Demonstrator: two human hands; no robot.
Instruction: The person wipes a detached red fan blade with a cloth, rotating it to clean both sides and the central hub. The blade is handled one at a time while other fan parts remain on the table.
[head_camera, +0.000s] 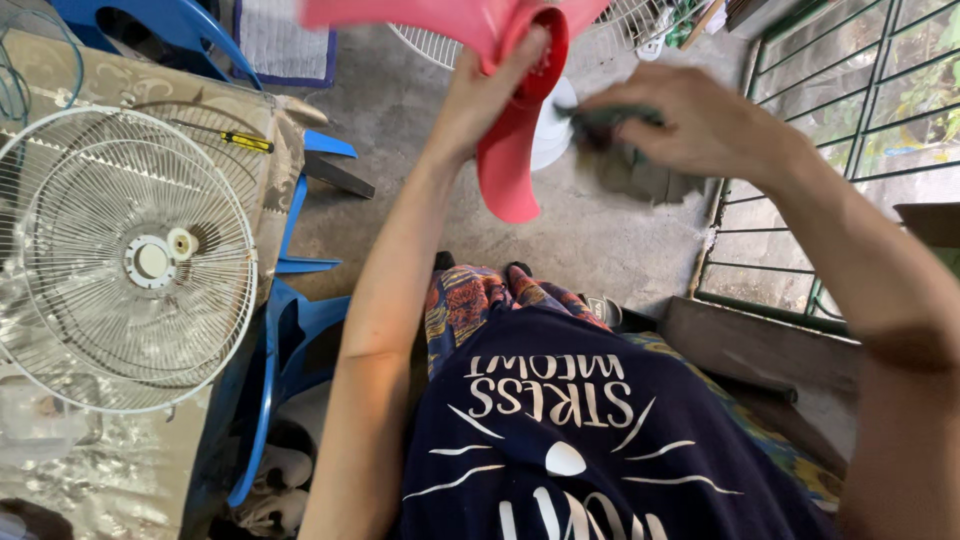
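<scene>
At top centre, your left hand (490, 95) grips the red fan blade (510, 150) by its hub; your right hand (700, 125) clutches a dark rag (625, 160) beside it. Keep the hub braced, wipe outward.

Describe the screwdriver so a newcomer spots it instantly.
Start at the white wire fan guard lying on the cloth-covered table at the left. Just beyond its upper right rim lies the screwdriver: small, with a yellow-and-black handle, the only yellow thing there.
</scene>
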